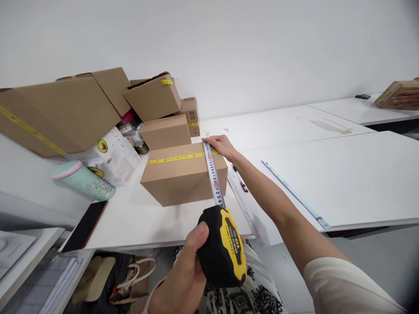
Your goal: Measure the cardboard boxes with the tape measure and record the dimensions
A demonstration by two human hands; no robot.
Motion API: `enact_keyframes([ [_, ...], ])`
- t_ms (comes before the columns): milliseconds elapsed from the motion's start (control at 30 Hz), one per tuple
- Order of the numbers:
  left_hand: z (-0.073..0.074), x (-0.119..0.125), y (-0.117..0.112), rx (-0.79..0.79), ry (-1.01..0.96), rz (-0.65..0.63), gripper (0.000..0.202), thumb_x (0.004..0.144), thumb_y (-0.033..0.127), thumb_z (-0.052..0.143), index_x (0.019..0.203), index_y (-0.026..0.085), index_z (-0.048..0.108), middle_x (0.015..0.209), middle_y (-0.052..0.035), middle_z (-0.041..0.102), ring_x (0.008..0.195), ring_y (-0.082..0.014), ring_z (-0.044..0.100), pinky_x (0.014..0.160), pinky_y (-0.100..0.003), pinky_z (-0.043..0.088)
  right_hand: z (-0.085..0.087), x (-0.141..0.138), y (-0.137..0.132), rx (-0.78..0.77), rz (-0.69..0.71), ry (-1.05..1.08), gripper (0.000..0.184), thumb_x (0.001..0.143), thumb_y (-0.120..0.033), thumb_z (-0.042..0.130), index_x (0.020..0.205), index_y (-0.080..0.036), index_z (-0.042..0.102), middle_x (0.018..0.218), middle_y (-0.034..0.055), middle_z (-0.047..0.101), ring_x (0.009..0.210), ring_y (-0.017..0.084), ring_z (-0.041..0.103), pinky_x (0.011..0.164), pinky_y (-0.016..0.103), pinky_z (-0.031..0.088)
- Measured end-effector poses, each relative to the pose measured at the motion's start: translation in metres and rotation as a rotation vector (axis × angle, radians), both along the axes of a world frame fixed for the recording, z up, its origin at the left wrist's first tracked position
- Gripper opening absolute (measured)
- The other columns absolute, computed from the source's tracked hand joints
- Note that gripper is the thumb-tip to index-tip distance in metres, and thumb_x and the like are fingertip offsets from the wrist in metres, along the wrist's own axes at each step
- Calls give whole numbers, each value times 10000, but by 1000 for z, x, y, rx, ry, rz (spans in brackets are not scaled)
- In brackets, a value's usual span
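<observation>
A closed cardboard box (pixel 178 176) with a yellow tape strip across its top sits on the white table (pixel 327 174). My left hand (pixel 186 270) grips a black and yellow tape measure case (pixel 224 246) just in front of the box's near edge. Its white blade (pixel 212 172) runs over the box's right side to the far top edge. There my right hand (pixel 221 146) pinches the blade's end against the box, fingers pressed together.
Several cardboard boxes (pixel 65 109) are piled at the back left, with a white carton (pixel 114 157) and a mint tumbler (pixel 81 179) lying beside them. A dark phone (pixel 85 226) lies near the front edge. Long rulers (pixel 294 194) rest to the right. Another person's hand holds a box (pixel 397 94) far right.
</observation>
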State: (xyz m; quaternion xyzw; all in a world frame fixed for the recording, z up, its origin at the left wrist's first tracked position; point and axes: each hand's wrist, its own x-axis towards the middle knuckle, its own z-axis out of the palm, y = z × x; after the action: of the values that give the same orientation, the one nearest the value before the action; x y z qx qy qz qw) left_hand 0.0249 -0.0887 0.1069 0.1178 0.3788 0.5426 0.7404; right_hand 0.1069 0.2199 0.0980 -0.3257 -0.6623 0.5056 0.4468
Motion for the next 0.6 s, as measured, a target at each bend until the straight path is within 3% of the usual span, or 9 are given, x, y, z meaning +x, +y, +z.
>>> enact_keyframes([
  [100,-1,-3,-1,-16,-4,33,533,763,554,788,1190,237,755,1019,-121,775,1000,-360,717,924,-481,558,-2,0,2,8,3,-1,444,823,-486,668,532,-195,501,550,-45,380,568,104,322,570,285,242],
  [367,3,-1,-1,-32,79,-4,642,705,623,807,1199,214,759,1036,-150,773,885,-327,732,823,-432,596,0,-1,2,-21,-22,-8,368,801,-482,669,606,-173,625,567,-34,440,593,111,372,571,275,281],
  [600,0,1,-2,-24,26,13,546,724,580,812,1133,221,777,985,-131,779,986,-360,720,926,-478,563,2,-1,0,16,-28,-34,475,817,-489,667,513,-211,430,542,-47,325,572,107,290,548,284,228],
])
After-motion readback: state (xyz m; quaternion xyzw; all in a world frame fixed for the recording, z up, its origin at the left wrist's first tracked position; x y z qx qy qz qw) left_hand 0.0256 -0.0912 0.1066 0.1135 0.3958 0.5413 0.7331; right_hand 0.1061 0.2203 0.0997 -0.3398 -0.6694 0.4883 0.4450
